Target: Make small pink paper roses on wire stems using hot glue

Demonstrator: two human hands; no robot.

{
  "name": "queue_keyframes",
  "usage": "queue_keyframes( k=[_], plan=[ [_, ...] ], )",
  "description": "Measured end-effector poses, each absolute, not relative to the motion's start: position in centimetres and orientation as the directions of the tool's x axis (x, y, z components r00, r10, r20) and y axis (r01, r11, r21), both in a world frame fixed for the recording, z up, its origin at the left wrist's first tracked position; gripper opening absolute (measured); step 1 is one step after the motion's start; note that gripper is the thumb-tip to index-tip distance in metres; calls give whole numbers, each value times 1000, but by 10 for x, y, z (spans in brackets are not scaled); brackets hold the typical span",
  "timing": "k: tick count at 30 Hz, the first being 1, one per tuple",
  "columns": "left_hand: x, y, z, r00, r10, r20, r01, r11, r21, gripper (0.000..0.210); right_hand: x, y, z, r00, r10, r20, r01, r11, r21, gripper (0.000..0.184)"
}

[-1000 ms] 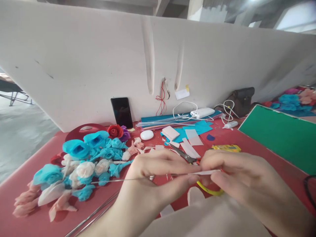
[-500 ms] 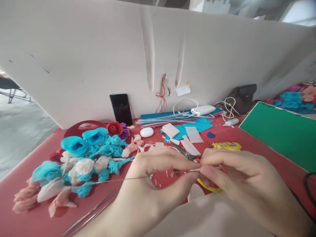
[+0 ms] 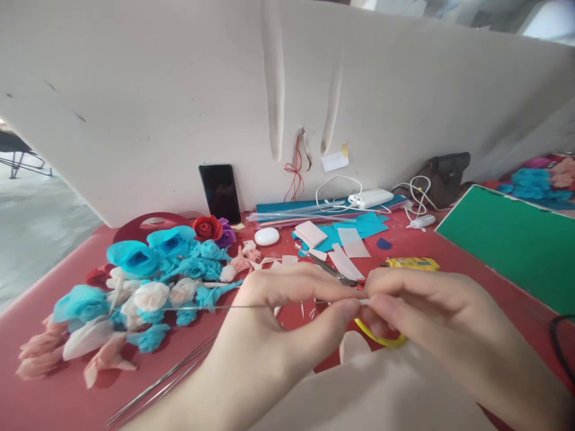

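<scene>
A thin metal wire (image 3: 202, 307) runs nearly level across the front of the view. My left hand (image 3: 274, 329) is closed, pinching the wire near its right end between thumb and forefinger. Close against those fingertips, my right hand (image 3: 435, 329) is also closed, pinching the same end, where a small whitish bit (image 3: 363, 302) shows. Whether that bit is paper or tape I cannot tell. Behind and below the fingertips lie scissors (image 3: 333, 270) with a yellow handle loop, partly hidden by my right hand.
Blue, white and pink paper flowers (image 3: 153, 296) cover the left of the red table (image 3: 58, 407). More wires (image 3: 166, 377) lie near my left forearm. Paper pieces (image 3: 350, 242), a white oval case (image 3: 267, 236), a phone (image 3: 220, 191) and a green board (image 3: 516, 239) are farther back.
The wire's left end has risen, so it lies more level. My right fingers have shifted slightly, and the whitish bit at the wire's end shows more plainly. The view has moved a little.
</scene>
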State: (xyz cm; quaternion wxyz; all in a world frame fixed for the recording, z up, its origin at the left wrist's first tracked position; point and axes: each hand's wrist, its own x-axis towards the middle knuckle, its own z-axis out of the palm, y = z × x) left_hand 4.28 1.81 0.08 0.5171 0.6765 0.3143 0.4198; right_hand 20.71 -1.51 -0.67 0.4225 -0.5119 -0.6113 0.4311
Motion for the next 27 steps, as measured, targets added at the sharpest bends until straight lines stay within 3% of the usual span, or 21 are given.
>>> queue_keyframes(
  k=[5, 10, 12, 15, 18, 20, 23, 25, 27],
  plan=[
    [41, 20, -2, 432, 867, 249, -22, -266, 964, 24, 211, -13, -11, -169, 976, 139, 314, 187, -931, 26],
    [39, 22, -4, 433, 872, 228, 0, -253, 967, 19, 212, -11, -12, -192, 976, 107, 211, 148, -966, 40],
    [39, 23, -4, 434, 870, 233, 18, -267, 963, 18, 210, -12, -11, -153, 983, 102, 237, 137, -962, 35],
    [40, 22, -5, 432, 862, 266, 38, -312, 949, 17, 210, -12, -11, -68, 988, 136, 275, 150, -950, 31],
    [40, 22, -6, 376, 842, 386, 66, -440, 896, 14, 216, -8, -13, -181, 973, 140, 205, 177, -963, 37],
    [39, 22, -7, 335, 768, 546, 159, -617, 771, 14, 218, -4, -16, -247, 962, 115, 115, 147, -982, 31],
    [38, 22, -11, 384, 507, 772, 367, -851, 376, 17, 214, -1, -20, -249, 968, 36, -83, 16, -996, 13],
    [36, 22, -13, 439, 368, 820, 457, -877, 149, 20, 209, -1, -23, -275, 961, -42, -249, -113, -962, 7],
    [34, 20, -16, 470, 319, 823, 505, -862, 45, 23, 205, -1, -23, -329, 940, -90, -369, -215, -904, 10]
  ],
)
